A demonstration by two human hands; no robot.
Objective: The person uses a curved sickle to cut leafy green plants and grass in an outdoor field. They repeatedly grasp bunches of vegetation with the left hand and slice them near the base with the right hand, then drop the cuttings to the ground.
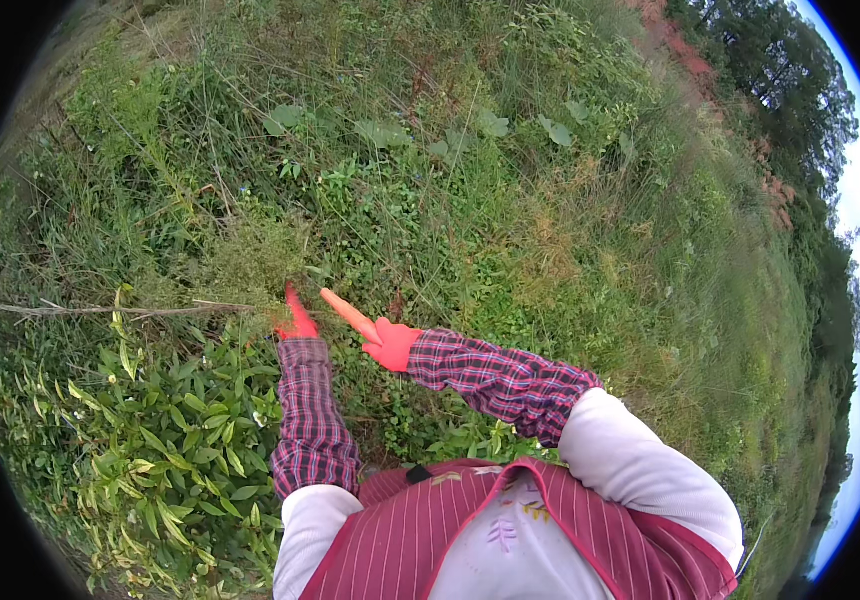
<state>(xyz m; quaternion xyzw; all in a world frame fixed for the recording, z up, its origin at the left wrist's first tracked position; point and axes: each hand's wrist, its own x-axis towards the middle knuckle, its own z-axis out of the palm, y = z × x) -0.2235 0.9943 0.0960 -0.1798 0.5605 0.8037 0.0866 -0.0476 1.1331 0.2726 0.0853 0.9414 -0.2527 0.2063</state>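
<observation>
My right hand [394,346], in a red glove, is closed around one end of an orange rod-like handle [347,312]. The handle slants up and left over the low greenery, and no blade or head shows at its tip. To its left, my left hand [298,319], also red-gloved, reaches into a feathery, fine-leaved plant [253,255]. Motion blur and foliage cover its fingers, so its grip is unclear. A bare, dry stem [122,309] runs leftward from beside that hand; whether the hand touches it cannot be told.
Leafy plants with pale-edged leaves [204,442] stand close to my left forearm. Tangled grass and weeds [415,195] spread ahead, with broad round leaves [381,133] among them. Dry brownish growth [557,240] lies to the right. Trees [782,90] rise at the far right.
</observation>
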